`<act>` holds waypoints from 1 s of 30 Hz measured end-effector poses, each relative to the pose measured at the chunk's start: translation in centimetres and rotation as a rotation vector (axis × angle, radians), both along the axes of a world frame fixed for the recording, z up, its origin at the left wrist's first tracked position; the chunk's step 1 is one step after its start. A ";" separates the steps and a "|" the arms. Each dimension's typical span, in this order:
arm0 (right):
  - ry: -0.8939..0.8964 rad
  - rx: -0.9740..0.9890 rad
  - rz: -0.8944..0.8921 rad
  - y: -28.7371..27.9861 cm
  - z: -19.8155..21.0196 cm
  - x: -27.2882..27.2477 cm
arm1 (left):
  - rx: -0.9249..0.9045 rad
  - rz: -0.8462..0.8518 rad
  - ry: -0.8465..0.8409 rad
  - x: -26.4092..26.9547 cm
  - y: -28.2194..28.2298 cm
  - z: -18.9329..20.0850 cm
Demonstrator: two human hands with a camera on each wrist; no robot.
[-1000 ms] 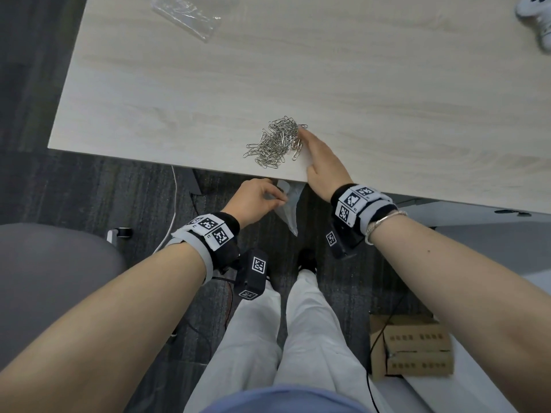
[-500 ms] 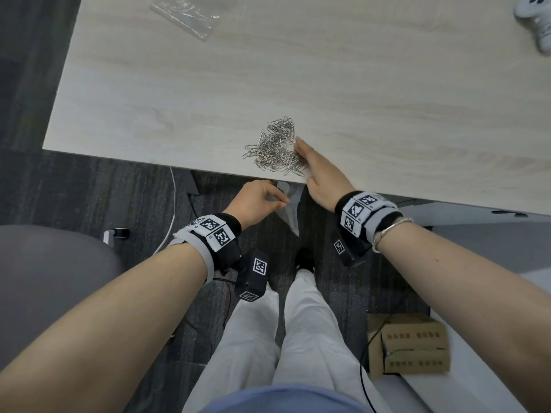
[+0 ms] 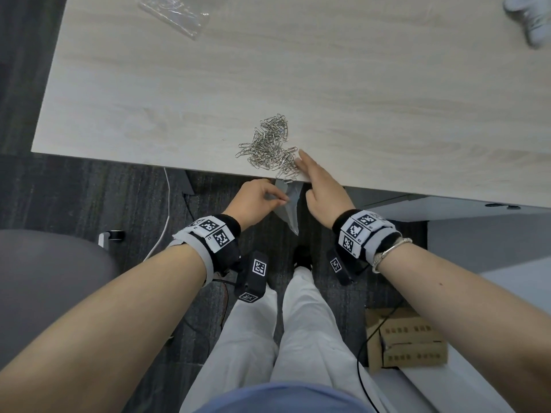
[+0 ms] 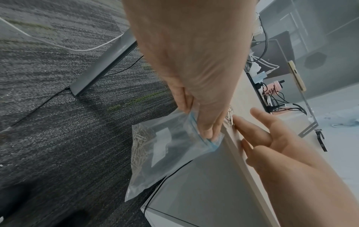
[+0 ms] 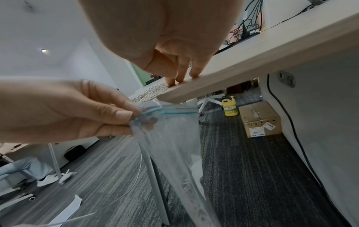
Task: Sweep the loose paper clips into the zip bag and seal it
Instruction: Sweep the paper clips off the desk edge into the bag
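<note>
— While I watch from the head view, my left hand (image 3: 257,200) pinches the top edge of the zip bag (image 3: 288,207) between thumb and fingers, just below the near edge of the table (image 3: 387,93). My right hand (image 3: 323,190) lies with straight fingers on the tabletop, its fingertips touching the near side of the heap of paper clips (image 3: 269,147).

— What are the materials like?

— That bag is thin, clear, crinkled plastic with a blue zip strip along its mouth; the left wrist view shows the strip under my fingers (image 4: 207,122) and a clump of thin silver wire clips already lying in the bag's lower corner. On the table the clips form a tangled, glinting pile of bent steel loops, a few hanging right at the edge above the bag's mouth. The table is pale wood-grain laminate with a flat edge band, and the floor is dark ribbed carpet.

— Any writing?

— Black-and-white square markers sit on both wrist bands. From the right wrist view, a yellow bottle (image 5: 230,108) stands on the carpet with a green label whose characters I cannot read, beside a brown cardboard box (image 5: 259,118) with white shipping labels too small to read. A second clear plastic bag (image 3: 174,14) lies at the table's far left, well apart.
</note>
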State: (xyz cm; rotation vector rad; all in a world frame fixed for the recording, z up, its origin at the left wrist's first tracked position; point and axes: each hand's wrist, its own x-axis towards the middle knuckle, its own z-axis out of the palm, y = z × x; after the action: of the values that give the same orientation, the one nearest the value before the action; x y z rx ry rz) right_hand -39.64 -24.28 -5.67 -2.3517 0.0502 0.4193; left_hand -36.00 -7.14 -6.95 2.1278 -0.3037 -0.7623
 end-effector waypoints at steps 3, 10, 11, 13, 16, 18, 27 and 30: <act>0.015 0.024 0.011 0.3 0.1 -0.9 | -0.002 0.001 -0.002 0.0 0.0 0.0; 0.036 0.048 0.046 0.4 0.0 -1.9 | 0.011 -0.007 -0.020 0.0 0.1 -0.1; 0.026 0.050 0.036 0.4 0.1 -1.8 | 0.009 -0.002 -0.013 0.0 0.1 0.0; -0.021 0.050 -0.009 0.2 0.3 -1.1 | 0.008 0.002 0.000 0.1 0.1 0.0; -0.046 0.037 -0.068 0.1 0.2 0.7 | 0.023 -0.001 0.000 0.1 0.2 0.1; -0.026 0.020 -0.054 0.3 0.0 2.0 | 0.021 -0.009 0.006 0.1 0.3 0.2; -0.008 -0.027 0.027 0.7 0.0 2.0 | 0.037 -0.059 -0.008 0.3 0.5 0.4; 0.002 -0.024 0.056 0.5 0.3 1.3 | 0.024 -0.055 -0.006 0.3 0.6 0.6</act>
State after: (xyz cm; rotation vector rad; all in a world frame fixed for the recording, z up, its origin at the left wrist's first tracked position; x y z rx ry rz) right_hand -38.31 -23.79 -5.33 -2.3805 -0.0097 0.4504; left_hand -35.70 -6.53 -6.37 2.1524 -0.3597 -0.7950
